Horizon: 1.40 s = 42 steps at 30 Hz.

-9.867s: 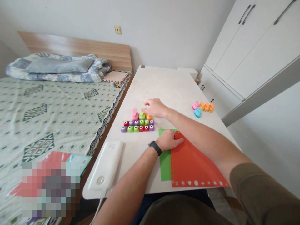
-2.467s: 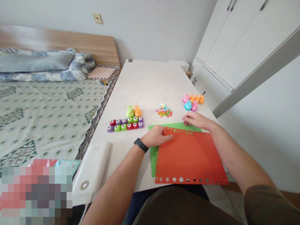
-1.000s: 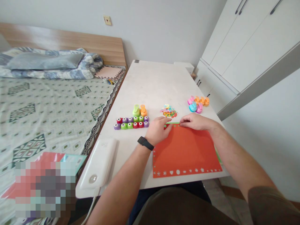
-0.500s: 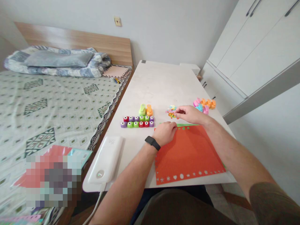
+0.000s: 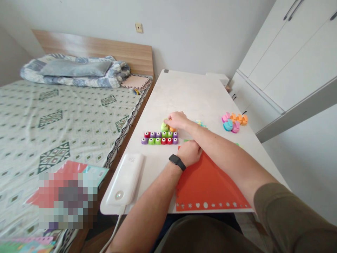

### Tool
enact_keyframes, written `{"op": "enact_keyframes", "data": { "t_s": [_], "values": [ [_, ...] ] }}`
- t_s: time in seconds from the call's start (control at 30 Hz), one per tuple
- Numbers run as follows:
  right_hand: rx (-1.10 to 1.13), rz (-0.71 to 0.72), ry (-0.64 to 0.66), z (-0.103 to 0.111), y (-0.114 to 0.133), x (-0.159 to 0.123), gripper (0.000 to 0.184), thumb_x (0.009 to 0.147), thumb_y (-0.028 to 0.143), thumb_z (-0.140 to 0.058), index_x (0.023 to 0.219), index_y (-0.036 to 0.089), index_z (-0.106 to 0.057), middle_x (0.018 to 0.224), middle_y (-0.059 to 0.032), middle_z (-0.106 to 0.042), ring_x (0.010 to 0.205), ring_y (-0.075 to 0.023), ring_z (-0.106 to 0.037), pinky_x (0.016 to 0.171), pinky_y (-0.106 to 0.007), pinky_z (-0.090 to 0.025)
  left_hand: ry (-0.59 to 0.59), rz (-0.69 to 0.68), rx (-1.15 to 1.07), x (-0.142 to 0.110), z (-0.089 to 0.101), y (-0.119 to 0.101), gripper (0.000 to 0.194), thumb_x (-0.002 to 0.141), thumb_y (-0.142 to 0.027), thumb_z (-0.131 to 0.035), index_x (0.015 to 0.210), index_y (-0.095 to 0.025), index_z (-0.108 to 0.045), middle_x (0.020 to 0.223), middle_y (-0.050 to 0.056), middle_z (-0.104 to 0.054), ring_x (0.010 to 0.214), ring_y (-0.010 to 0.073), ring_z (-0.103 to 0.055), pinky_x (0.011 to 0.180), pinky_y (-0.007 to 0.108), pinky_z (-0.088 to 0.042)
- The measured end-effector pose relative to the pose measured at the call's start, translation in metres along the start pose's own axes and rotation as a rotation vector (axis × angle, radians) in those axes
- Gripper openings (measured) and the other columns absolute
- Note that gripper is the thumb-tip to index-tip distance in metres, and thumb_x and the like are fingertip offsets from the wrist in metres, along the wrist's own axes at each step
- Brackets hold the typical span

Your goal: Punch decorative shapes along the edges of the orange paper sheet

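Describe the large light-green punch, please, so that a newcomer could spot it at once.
On the white table, find the two rows of small punches, beyond and left of the orange-red sheet. Just behind them, partly covered by the person's right hand, stands the light-green punch, left of an orange one. It is bigger and paler than the small green punches.

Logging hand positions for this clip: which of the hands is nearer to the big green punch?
Right. The right hand is right at the top of the big green punch; the left hand is farther off, on the red sheet.
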State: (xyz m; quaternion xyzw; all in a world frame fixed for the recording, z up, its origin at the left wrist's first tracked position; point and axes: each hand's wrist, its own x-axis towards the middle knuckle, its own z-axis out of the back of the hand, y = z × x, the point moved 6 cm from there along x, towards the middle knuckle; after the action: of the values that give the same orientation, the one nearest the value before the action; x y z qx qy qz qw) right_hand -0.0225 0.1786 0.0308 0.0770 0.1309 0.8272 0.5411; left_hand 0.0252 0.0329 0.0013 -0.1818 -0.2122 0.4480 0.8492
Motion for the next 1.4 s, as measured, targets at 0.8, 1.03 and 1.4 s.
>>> {"op": "enact_keyframes", "data": {
  "t_s": [0.8, 1.03, 1.4],
  "values": [
    [1.516, 0.057, -0.075, 0.071, -0.103, -0.126, 0.037, 0.077, 0.042, -0.085, 0.097, 0.025, -0.059, 0.094, -0.0002, -0.072, 0.089, -0.0193, -0.068, 0.083, -0.039, -0.056, -0.013, 0.018, 0.018, 0.002, 0.007, 0.006, 0.027, 0.099, -0.031, -0.048, 0.089, -0.018, -0.070, 0.090, 0.009, -0.074, 0.084, 0.0209, -0.069, 0.075, 0.030, -0.049],
    [1.387, -0.098, -0.109, 0.066, -0.193, -0.192, 0.045, 0.079, 0.041, -0.083, 0.118, 0.024, -0.067, 0.108, -0.0061, -0.073, 0.093, -0.0205, -0.069, 0.084, -0.036, -0.056, -0.016, 0.033, 0.032, 0.003, 0.004, 0.008, 0.026, 0.099, -0.031, -0.050, 0.087, -0.018, -0.069, 0.089, 0.008, -0.074, 0.082, 0.0195, -0.067, 0.071, 0.028, -0.046],
    [1.160, -0.103, -0.085, 0.030, -0.218, -0.212, 0.053, 0.081, 0.046, -0.080, 0.127, 0.023, -0.069, 0.118, -0.0087, -0.073, 0.103, -0.0229, -0.068, 0.097, -0.039, -0.051, -0.028, 0.046, 0.013, 0.005, 0.010, 0.003, 0.025, 0.099, -0.028, -0.050, 0.086, -0.017, -0.069, 0.087, 0.008, -0.073, 0.082, 0.0186, -0.067, 0.073, 0.028, -0.046]
  ]
}}
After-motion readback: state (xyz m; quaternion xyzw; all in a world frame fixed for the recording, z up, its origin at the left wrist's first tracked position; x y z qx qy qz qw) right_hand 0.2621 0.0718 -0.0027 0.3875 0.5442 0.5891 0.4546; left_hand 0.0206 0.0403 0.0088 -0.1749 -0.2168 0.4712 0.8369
